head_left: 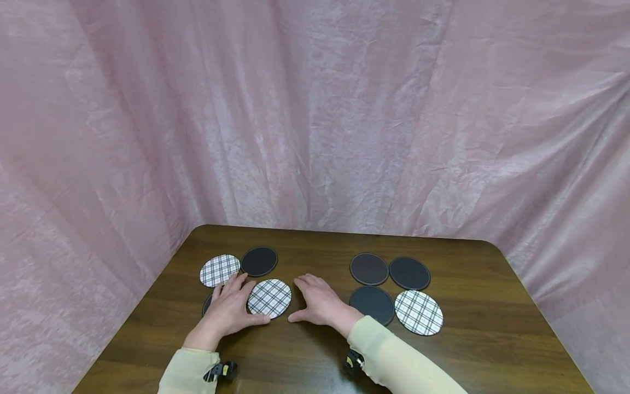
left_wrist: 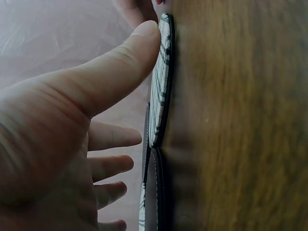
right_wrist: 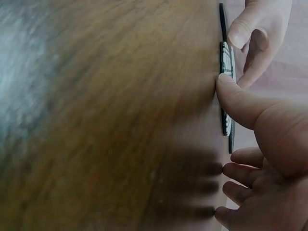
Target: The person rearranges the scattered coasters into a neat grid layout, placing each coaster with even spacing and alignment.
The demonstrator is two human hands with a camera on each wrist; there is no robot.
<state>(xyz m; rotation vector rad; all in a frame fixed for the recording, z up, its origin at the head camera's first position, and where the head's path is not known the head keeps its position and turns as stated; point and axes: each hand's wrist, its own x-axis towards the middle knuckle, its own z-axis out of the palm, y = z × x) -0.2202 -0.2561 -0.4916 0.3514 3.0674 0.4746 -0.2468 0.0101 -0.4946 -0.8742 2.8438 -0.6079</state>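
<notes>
– Where is the thing you reach for?
– The near plaid disc (head_left: pixel 269 299) lies on the brown table (head_left: pixel 472 350), between my left hand (head_left: pixel 228 309) and my right hand (head_left: pixel 320 303).
– How are your left fingers?
– Spread, with the thumb held wide of the other 4. Its tip is at the disc's near edge; I cannot tell whether it presses there or only hovers.
– And the right?
– Parted as well, thumb well away from the rest, just beside the disc's right edge. From above, a strip of wood shows between that thumb and the disc. Whether the fingertips touch the table, I cannot tell.
– What is around your left hand?
– Past my fingertips, the far plaid disc (head_left: pixel 220 268) and the far dark disc (head_left: pixel 259 261). Beneath the hand, mostly hidden, is the near dark disc (head_left: pixel 206 303).
– And farther right?
– 4 more, well apart from these: a brown disc (head_left: pixel 369 268) and a black disc (head_left: pixel 410 273) at the back, a grey disc (head_left: pixel 372 305) and the right plaid disc (head_left: pixel 419 312) in front. My pale sleeve (head_left: pixel 413 361) passes close to the grey disc.
– Behind it all?
– A pink curtain (head_left: pixel 315 120).
</notes>
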